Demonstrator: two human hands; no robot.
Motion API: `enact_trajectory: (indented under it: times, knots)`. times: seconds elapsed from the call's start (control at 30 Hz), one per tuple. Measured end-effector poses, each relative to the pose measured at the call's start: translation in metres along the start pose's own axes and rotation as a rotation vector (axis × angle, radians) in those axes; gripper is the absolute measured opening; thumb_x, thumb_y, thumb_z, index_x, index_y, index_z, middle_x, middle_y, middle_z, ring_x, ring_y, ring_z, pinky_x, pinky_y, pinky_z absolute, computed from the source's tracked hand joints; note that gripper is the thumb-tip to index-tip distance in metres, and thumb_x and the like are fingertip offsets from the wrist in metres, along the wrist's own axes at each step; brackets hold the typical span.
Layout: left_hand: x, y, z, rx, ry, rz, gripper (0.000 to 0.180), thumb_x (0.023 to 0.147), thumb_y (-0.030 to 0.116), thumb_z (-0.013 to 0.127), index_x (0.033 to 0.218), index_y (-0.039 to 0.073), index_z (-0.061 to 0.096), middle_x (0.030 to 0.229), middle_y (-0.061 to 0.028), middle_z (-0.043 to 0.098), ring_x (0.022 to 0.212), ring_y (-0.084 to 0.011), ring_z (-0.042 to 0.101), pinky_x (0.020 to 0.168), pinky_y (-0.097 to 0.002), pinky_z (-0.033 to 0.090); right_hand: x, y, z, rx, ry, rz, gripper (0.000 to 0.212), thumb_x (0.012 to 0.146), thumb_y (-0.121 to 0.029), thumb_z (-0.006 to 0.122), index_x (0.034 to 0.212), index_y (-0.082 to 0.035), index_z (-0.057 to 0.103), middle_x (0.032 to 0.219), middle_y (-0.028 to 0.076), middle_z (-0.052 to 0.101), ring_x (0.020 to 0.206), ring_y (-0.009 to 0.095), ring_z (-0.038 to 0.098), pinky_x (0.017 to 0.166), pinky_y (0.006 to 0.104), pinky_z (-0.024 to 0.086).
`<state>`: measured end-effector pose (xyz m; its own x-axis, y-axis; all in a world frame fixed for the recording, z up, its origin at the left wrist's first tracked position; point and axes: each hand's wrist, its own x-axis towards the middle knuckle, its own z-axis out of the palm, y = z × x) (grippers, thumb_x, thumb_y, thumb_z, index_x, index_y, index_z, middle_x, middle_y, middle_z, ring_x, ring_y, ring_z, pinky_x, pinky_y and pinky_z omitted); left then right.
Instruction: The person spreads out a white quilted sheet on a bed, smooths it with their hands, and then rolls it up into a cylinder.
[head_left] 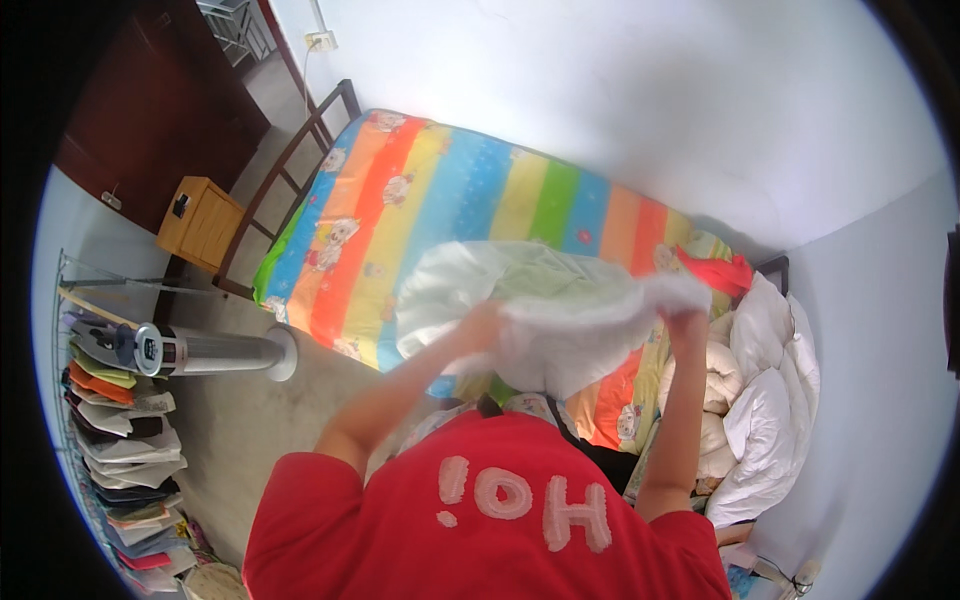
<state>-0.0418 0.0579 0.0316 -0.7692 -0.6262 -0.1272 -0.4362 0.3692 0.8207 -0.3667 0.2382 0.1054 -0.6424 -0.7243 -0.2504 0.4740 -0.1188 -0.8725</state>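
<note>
I have the pale cloth (570,305), white with a soft green tint, bunched in front of me above the near side of the bed, and I judge that opening out or shaking this cloth is the step in hand. My right hand (686,322) looks closed around a gathered end of it; my left hand (483,325) is against its other side, but too blurred for me to tell how the fingers sit. To my mind the next move calls for a sure hold on both edges and some even tension, since the loose middle could fold back on itself. Under and beyond it the striped sheet (470,185) runs in bright bands with cartoon figures, and I cannot tell how much of the cloth touches it. To my right a white quilt (765,400) lies heaped, with a red cloth (722,272) near it at that end of the bed. On my left a tower fan (222,353) stands on the grey floor (265,430), beside a rack of hanging clothes (130,445); farther off are a small wooden cabinet (200,222) and a dark door (160,110).
</note>
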Motion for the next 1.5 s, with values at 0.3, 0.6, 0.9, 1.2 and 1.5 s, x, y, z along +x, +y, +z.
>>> enact_trajectory:
  times: [0.3, 0.6, 0.9, 1.2, 1.5]
  knots:
    - [0.042, 0.162, -0.218, -1.579, 0.504, 0.227, 0.021, 0.09, 0.019, 0.046, 0.103, 0.002, 0.049, 0.07, -0.0054, 0.051, 0.057, -0.0147, 0.049, 0.054, -0.0273, 0.045, -0.074, 0.0, 0.262, -0.984, -0.316, -0.758, 0.08, 0.075, -0.018, 0.065, 0.139, -0.004, 0.019, 0.144, 0.017, 0.019, 0.132, 0.03, 0.022, 0.104, 0.0387, 0.023]
    - [0.028, 0.021, -0.131, -0.728, 0.46, -0.304, 0.038, 0.084, 0.027, 0.052, 0.117, 0.009, 0.046, 0.109, -0.0038, 0.054, 0.089, -0.0153, 0.052, 0.082, -0.0305, 0.041, -0.029, 0.114, 0.182, -0.804, -0.191, 0.062, 0.035, 0.082, -0.021, 0.06, 0.107, 0.004, 0.056, 0.091, 0.01, 0.062, 0.075, 0.019, 0.058, 0.066, 0.0297, 0.045]
    - [-0.027, 0.034, -0.021, -0.802, 0.281, -0.45, 0.056, 0.077, 0.034, 0.068, 0.114, 0.002, 0.04, 0.101, -0.0097, 0.053, 0.08, -0.0172, 0.055, 0.064, -0.0317, 0.048, -0.037, 0.128, 0.225, -0.348, -0.348, 0.275, 0.031, 0.085, -0.025, 0.059, 0.094, 0.005, 0.059, 0.079, 0.004, 0.057, 0.069, 0.01, 0.05, 0.057, 0.0232, 0.04]
    - [-0.04, -0.028, -0.028, -0.425, 0.426, -0.367, 0.015, 0.086, 0.018, 0.055, 0.093, 0.005, 0.052, 0.087, -0.007, 0.061, 0.076, -0.0183, 0.059, 0.069, -0.0327, 0.05, -0.026, 0.116, 0.206, -0.757, -0.218, 0.031, 0.034, 0.09, -0.029, 0.049, 0.089, 0.003, 0.061, 0.082, 0.006, 0.061, 0.074, 0.012, 0.055, 0.063, 0.0269, 0.045]
    - [-0.045, -0.023, -0.028, -1.299, 0.174, -0.064, 0.038, 0.09, 0.014, 0.036, 0.125, -0.001, 0.038, 0.121, -0.0141, 0.051, 0.109, -0.0267, 0.051, 0.096, -0.0398, 0.039, -0.03, 0.124, 0.168, 0.228, -0.227, 0.484, 0.042, 0.087, -0.028, 0.055, 0.117, 0.0, 0.046, 0.112, 0.011, 0.056, 0.102, 0.024, 0.055, 0.088, 0.0384, 0.046]
